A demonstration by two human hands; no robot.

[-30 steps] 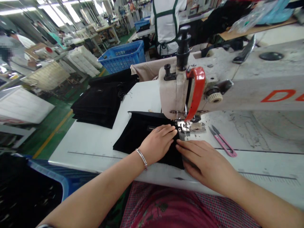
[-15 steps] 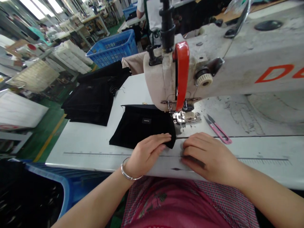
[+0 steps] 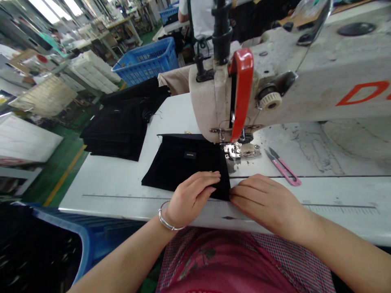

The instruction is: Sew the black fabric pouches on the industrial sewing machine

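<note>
A black fabric piece [image 3: 174, 171] with a small label [image 3: 190, 155] lies flat on the sewing machine table, its right edge beside the presser foot [image 3: 241, 150]. Resting on its lower right part, my left hand [image 3: 194, 193] has its fingers and thumb drawn together on the cloth. My right hand [image 3: 265, 203] pinches the lower right corner of that piece, fingers closed; the fingertips' undersides are hidden. Pink-handled thread snips [image 3: 284, 167] lie on the table, beyond my right hand.
The sewing machine [image 3: 293, 93] with a red lever cover stands over the table [image 3: 100, 179]. Stacked black pieces [image 3: 114, 130] lie at the left. Blue baskets stand behind [image 3: 146, 61] and at lower left [image 3: 87, 248]. A person [image 3: 200, 20] is beyond the machine.
My right hand has moved left onto the fabric's lower right corner and closed there. That corner now lies straighter and nearer the table's front edge. The left hand stays on the cloth.
</note>
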